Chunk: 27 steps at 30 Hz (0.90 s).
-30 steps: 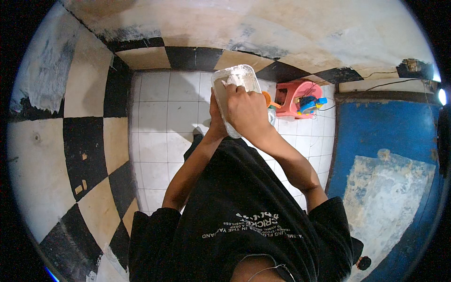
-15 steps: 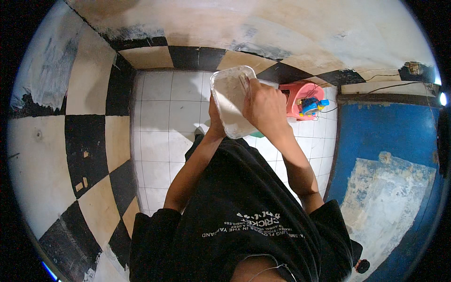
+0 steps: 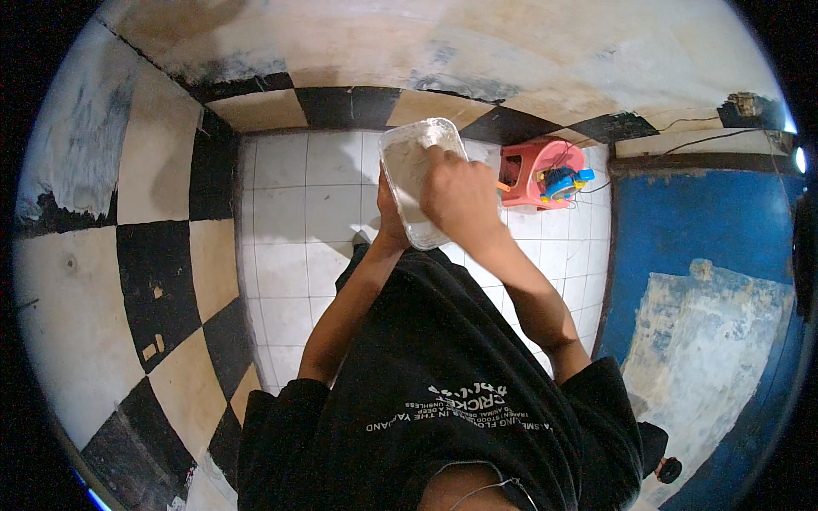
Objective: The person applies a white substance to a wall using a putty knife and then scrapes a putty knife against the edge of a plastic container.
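Note:
My left hand (image 3: pixel 388 206) grips the left side of a rectangular plastic tub (image 3: pixel 410 228) with white rims and a smooth, pale grey-beige paste or liquid inside. My right hand (image 3: pixel 460 200) is closed and over the tub's right half, its fingertips toward the paste; whatever it grips is mostly hidden, with a whitish lump (image 3: pixel 431 134) just beyond the fingers. An orange handle-like object (image 3: pixel 503 186) shows behind my right hand, near a pink stool.
The pink plastic stool (image 3: pixel 525 155) carries a blue and yellow device (image 3: pixel 562 183) with cords. Checkered, patchy walls (image 3: pixel 158 281) border the white tiled floor (image 3: pixel 277 213) on the left and far side. A blue panel (image 3: pixel 682 221) with a pale scraped patch stands at the right.
My right hand shifted right along the tub half a second ago and has since moved back left and slightly lower. My left hand keeps hold of the tub.

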Motion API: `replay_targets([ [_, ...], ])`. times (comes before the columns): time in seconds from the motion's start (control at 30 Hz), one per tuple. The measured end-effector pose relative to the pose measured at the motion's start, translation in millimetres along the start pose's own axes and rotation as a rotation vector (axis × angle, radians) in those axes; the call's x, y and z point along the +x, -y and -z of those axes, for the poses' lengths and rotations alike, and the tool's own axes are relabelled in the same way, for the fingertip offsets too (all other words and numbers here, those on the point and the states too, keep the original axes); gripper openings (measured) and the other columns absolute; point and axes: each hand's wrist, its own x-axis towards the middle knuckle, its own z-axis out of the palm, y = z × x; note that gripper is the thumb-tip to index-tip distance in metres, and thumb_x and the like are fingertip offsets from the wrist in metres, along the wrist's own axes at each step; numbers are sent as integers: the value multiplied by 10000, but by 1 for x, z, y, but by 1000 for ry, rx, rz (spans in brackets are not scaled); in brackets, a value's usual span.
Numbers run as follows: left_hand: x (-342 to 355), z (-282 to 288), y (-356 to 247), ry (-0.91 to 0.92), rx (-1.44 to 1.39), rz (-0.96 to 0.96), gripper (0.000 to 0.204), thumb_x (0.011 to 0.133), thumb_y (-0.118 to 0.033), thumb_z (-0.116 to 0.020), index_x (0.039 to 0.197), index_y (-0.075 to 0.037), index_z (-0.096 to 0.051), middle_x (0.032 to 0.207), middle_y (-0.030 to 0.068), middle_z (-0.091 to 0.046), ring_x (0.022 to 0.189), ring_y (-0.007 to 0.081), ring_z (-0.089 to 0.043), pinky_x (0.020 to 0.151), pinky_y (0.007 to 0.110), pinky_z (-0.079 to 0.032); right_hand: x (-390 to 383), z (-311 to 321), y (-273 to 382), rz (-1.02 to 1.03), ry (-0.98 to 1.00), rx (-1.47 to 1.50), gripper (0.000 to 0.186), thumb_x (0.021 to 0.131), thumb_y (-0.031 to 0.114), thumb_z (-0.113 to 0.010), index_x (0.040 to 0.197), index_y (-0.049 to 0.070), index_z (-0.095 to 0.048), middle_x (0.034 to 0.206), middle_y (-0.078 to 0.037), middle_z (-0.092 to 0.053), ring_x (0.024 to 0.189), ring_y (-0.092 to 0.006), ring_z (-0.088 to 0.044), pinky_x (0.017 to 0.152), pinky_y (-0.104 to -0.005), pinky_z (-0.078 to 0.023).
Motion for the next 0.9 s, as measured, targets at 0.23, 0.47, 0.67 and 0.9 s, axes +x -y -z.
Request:
replay_targets([
  [0.23,-3,26,4,-175,886,-305,320,850,-330,-518,1045,-77,-506,993,111,-532,973,300,-518,833,431,-430,-13,-7,24,189,69,-20,161,736,140,-540,834,11,-546,706,-146,-617,564,-269,-635,486,-363,-495],
  [0.47,-1,14,-1,-57,89,-52,595,932,-544,-260,1299,-100,-409,1209,97,-522,1102,243,-521,940,386,-427,5,4,0,-7,36,16,185,694,117,-570,850,21,-538,737,-158,-629,585,-328,-629,528,-408,-500],
  [0.67,-6,19,-4,-2,127,-30,476,933,-464,-315,1236,-114,-426,1187,97,-496,1131,265,-472,982,438,-368,0,0,11,161,66,-24,168,722,113,-571,855,11,-559,730,-149,-631,600,-270,-648,507,-354,-505],
  [0.9,-10,41,1,1,-71,15,466,918,-467,-343,1178,-100,-464,1119,92,-524,1073,248,-505,938,415,-404,-8,1,7,161,34,57,171,697,97,-574,844,26,-525,713,-154,-615,581,-299,-625,505,-383,-491],
])
